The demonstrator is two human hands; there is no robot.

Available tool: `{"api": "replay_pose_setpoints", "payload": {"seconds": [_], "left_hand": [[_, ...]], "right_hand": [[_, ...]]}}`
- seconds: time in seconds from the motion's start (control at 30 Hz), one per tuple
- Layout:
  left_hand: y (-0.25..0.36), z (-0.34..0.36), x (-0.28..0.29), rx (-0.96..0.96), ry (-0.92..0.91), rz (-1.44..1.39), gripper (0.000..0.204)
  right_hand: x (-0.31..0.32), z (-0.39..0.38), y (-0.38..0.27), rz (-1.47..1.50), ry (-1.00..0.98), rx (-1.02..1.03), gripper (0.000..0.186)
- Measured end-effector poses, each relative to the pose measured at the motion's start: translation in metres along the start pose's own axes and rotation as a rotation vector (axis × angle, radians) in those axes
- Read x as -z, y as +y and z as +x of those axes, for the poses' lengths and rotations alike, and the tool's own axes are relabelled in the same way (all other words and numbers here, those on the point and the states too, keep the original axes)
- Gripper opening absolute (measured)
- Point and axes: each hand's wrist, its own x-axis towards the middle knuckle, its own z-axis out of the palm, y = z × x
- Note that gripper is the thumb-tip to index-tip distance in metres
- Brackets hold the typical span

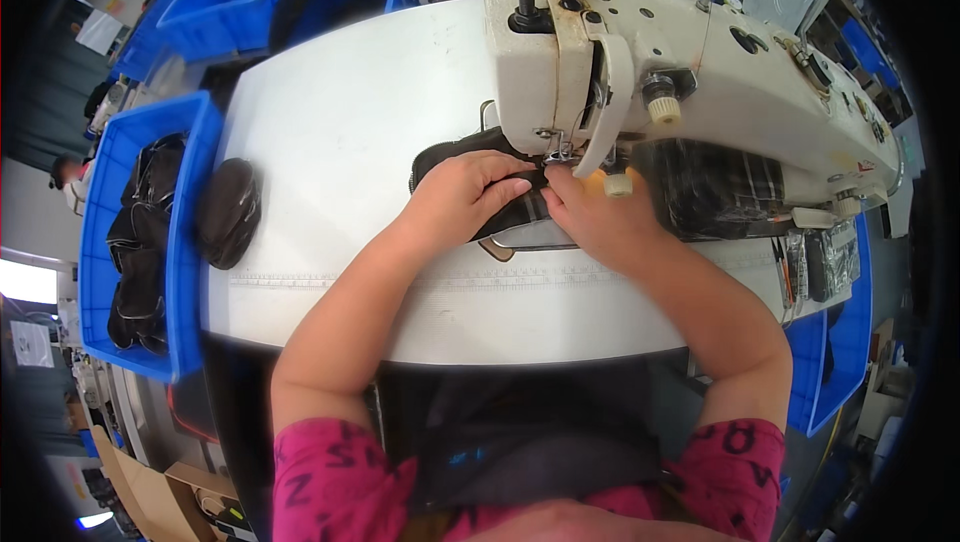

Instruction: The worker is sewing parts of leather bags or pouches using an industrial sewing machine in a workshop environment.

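Pink sleeves (335, 477) frame the left hand (455, 197) and right hand (605, 217), both pinching a black fabric piece (435, 157) beneath the sewing machine (528, 67); stitching seems underway, how much remains unclear.

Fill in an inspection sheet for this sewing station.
Surface: white table, ruler markings along the near side.
Job's things: black fabric under the head of the sewing machine.
Clutter: dark pouch at left; glossy dark bundle under the machine's arm.
Hands: left hand and right hand both on the fabric, close to the needle area.
Cables: nothing seen on the tabletop.
Surroundings: blue bin of dark pieces at left; cardboard box lower left.
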Motion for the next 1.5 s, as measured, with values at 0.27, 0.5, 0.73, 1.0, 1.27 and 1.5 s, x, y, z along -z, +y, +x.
{"api": "replay_pose_setpoints", "payload": {"seconds": [0.27,0.5,0.73,1.0,1.27,1.5], "left_hand": [[0.013,-0.009,-0.013,-0.073,0.106,0.233,0.038],[0.005,-0.007,-0.024,-0.234,0.292,0.401,0.041],[-0.001,0.004,-0.027,-0.372,0.371,0.37,0.032],[-0.001,0.001,-0.029,-0.33,0.382,0.517,0.034],[0.001,0.001,-0.028,-0.279,0.34,0.33,0.027],[-0.008,0.001,-0.012,-0.136,0.074,-0.025,0.03]], "right_hand": [[-0.006,0.0,0.0,-0.272,0.147,0.121,0.019],[-0.009,0.001,0.002,0.004,0.16,0.051,0.019],[-0.012,0.0,0.007,0.093,0.176,0.028,0.016],[-0.01,0.002,0.005,0.101,0.119,0.03,0.019],[-0.016,-0.001,0.004,0.04,0.099,0.052,0.019],[-0.017,-0.001,0.007,-0.099,0.05,0.09,0.016]]}}
